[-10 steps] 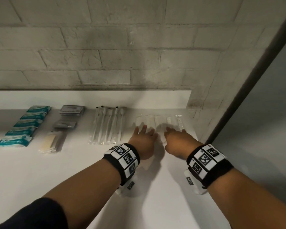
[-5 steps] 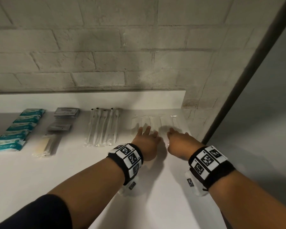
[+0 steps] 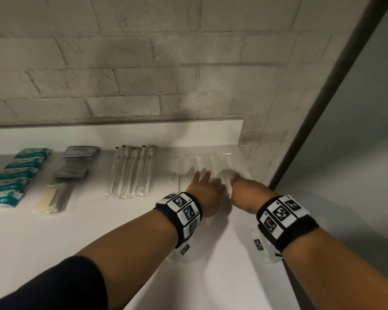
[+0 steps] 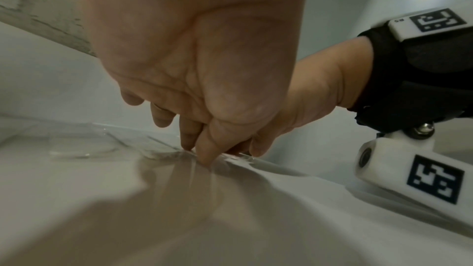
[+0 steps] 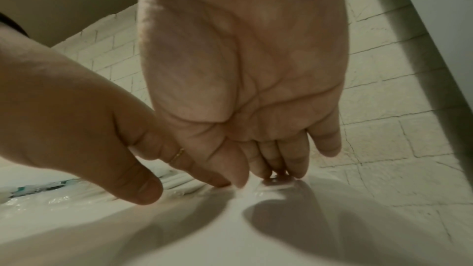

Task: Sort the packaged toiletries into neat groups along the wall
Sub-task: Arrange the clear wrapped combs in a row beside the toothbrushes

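Clear-wrapped combs point(image 3: 213, 165) lie side by side at the right end of the counter point(image 3: 54, 238), just before the wall point(image 3: 121, 74). Compared with a second ago, both hands have shifted slightly along the packets' near ends while the row looks unchanged, so this reads as final squaring of the last group. The left hand point(image 3: 207, 193) has straight fingers point(image 4: 189, 139) pressing on the wrap; the right hand point(image 3: 246, 193) does likewise, fingertips point(image 5: 294, 171) down, gripping nothing. Each comb's long axis points toward the wall, parallel with the toothbrushes point(image 3: 130, 173) to the left.
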`<state>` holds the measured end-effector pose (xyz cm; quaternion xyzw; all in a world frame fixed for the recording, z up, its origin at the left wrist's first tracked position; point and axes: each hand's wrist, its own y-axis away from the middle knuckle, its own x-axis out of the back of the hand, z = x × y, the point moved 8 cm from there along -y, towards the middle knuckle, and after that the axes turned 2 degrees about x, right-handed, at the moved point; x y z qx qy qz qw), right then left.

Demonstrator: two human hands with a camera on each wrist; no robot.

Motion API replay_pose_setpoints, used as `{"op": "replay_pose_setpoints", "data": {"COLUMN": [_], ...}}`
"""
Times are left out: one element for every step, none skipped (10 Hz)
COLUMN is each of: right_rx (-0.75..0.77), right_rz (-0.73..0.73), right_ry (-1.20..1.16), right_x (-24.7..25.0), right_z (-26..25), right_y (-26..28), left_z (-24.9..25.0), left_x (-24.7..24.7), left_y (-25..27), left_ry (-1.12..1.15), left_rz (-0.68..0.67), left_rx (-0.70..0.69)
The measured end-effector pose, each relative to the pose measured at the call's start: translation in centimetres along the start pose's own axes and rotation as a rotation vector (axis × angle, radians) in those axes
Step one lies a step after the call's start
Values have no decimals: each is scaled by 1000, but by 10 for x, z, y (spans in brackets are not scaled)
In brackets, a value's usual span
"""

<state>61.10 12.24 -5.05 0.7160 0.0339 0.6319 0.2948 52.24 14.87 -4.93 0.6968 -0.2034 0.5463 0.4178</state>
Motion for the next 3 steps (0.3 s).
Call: {"op": "replay_pose_setpoints", "data": {"right_rx": [56, 104, 148], "right_rz": [46, 66, 23], "right_ry": [5, -63, -135], "right_x": [5, 8, 1], "right_z": [0, 2, 9], "right_y": [11, 35, 70], "left_z": [2, 4, 10], "left_x": [2, 7, 14], "left_y": [6, 22, 53], "left_ry": [-4, 9, 61], "left_rz": [22, 92, 185], "left_rx": [-1, -22, -65]}}
